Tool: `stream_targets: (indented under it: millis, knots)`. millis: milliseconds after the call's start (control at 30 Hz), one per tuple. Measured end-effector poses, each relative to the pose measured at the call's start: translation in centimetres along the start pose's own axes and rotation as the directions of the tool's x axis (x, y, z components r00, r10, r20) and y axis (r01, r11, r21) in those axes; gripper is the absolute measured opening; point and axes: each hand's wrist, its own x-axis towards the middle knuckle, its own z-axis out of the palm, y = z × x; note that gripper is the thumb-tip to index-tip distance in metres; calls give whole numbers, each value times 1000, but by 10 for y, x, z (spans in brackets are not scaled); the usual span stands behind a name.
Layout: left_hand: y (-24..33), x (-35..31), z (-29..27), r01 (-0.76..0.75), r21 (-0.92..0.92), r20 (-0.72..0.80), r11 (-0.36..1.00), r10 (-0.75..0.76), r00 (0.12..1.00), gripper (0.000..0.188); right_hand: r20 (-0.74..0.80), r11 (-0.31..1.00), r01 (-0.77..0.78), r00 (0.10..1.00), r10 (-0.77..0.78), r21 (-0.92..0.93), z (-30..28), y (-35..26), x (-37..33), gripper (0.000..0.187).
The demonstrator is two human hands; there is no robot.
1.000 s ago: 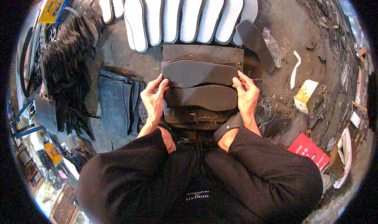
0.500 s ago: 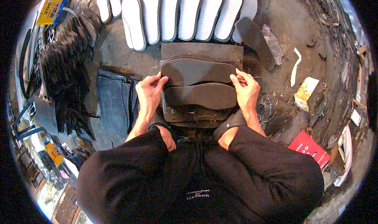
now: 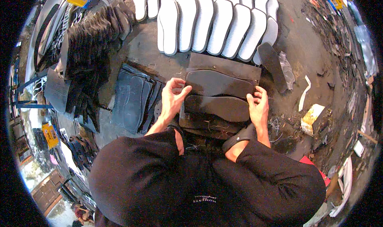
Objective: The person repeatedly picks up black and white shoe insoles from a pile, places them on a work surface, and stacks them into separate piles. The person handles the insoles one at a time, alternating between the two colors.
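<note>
A dark, sole-shaped piece [image 3: 219,83] lies crosswise on a flat dark sheet [image 3: 223,64] in front of me. Its left end is between the thumb and curled fingers of my left hand [image 3: 172,101]. My right hand [image 3: 259,107] pinches around the opposite end, thumb toward me. Just nearer to me, a second dark sole piece [image 3: 217,108] rests alongside, not held. Beneath both is a low dark stack or block [image 3: 199,125]; its lower part is shaded by my arms.
White-topped insoles [image 3: 221,25] stand in overlapping rows beyond. Dark sheets with traced sole outlines [image 3: 129,97] are piled left, near a long stack of dark cut pieces [image 3: 89,47]. A loose dark sole [image 3: 272,65], clear plastic [image 3: 286,69] and scraps lie right.
My view has shifted, so the whole scene sits lower and further right, showing more white insoles. Both hands stay at the ends of the upper sole piece, with fingers slightly moved.
</note>
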Motion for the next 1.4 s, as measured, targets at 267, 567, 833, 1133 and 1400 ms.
stream_targets:
  millis: [267,567,833,1133,1400]
  knots:
    - [30,-12,-14,253,-549,229,796,-148,962,39,195,705,-307,952,238,639,-31,15,0,66]
    - [100,-38,-92,-81,-309,-251,948,1,968,25,154,976,98,980,-129,196,-23,-34,16,42]
    - [164,5,-332,-145,865,-467,481,876,120,27,211,976,8,976,-55,217,-30,-22,9,27]
    - [-44,41,-331,78,672,-561,736,439,702,52,279,992,4,960,-38,123,-17,-13,-11,27]
    - [-164,-10,-257,427,504,-569,751,-84,818,89,302,996,-39,953,13,79,-20,8,-21,28]
